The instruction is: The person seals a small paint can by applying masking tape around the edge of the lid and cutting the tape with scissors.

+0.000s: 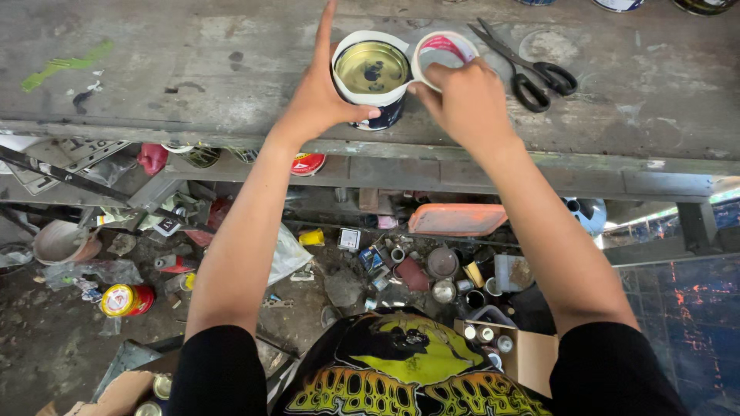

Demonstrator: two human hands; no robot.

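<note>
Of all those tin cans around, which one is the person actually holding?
The dark can on the workbench, wrapped in white tape, between both hands. The red cans lie untouched on the floor below.

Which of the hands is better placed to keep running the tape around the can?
Probably the right hand: it already grips the tape roll beside the can, with tape reaching its wall. The left hand wraps the can, steadying it.
</note>
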